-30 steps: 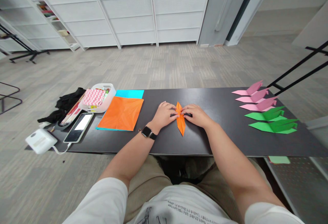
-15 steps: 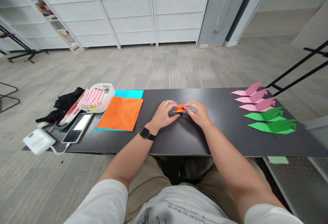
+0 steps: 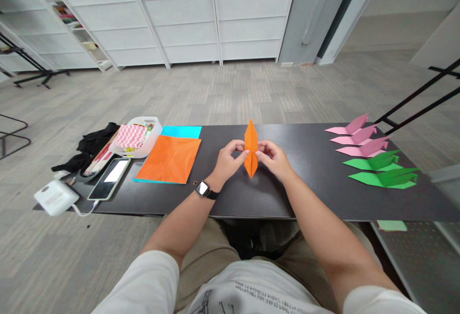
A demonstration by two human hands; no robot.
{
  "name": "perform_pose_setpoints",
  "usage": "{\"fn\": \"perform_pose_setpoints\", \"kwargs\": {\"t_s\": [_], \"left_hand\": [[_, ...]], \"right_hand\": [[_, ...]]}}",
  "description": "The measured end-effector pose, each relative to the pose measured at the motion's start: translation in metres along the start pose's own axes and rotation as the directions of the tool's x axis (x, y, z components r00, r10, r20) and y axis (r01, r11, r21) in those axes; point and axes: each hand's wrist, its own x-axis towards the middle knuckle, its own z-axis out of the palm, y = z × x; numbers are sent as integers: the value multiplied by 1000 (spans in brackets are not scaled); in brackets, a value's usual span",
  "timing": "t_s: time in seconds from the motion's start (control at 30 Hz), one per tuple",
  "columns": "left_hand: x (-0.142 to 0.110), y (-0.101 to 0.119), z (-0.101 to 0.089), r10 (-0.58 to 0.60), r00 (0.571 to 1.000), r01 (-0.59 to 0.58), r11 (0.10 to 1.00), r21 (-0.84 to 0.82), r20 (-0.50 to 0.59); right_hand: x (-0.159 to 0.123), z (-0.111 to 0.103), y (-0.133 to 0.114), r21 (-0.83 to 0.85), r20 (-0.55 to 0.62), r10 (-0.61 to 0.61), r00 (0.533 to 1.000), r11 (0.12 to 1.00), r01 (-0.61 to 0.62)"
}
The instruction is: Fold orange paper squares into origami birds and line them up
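The orange folded paper (image 3: 251, 136) is between the two hands, over the middle of the tabletop (image 3: 312, 184), with one pointy end up and one down. I can't tell if the low tip touches the tabletop. The left hand (image 3: 227, 161) pinches one side and the right hand (image 3: 276, 160) pinches the other. On both hands the fingers are curled in, nearly closed on the paper, with the thumbs in front. Both arms reach forward and lean in toward each other. Far to the left, a white tub (image 3: 154, 144) holds a pink and white zigzag packet (image 3: 131, 135) and some small things too hard to make out. Beside it, a dark tray (image 3: 86, 178) has long, thin things (image 3: 102, 159) in it. Half a second ago the paper looked short and low; now it shows its whole long front. The tub and tray have stayed put.
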Motion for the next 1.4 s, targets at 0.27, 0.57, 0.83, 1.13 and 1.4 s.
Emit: {"fn": "perform_pose_setpoints", "kwargs": {"t_s": [0.27, 0.57, 0.83, 1.13, 1.4], "left_hand": [[2, -10, 6, -173, 967, 222, 933, -282, 188], [1, -10, 5, -192, 966, 241, 911, -335, 173], [2, -12, 2, -158, 981, 184, 944, -273, 114], [-2, 8, -1, 96, 995, -89, 984, 153, -40], [1, 15, -2, 245, 968, -244, 900, 363, 42]], "right_hand": [[4, 3, -2, 106, -44, 74, 996, 992, -69], [6, 4, -1, 243, -31, 196, 980, 953, -183], [5, 3, -2, 113, -30, 75, 997, 991, -71], [3, 5, -11, -279, -115, -163, 980, 952, 126], [4, 2, -22, -429, -51, -281, 958, 873, 233]]}}
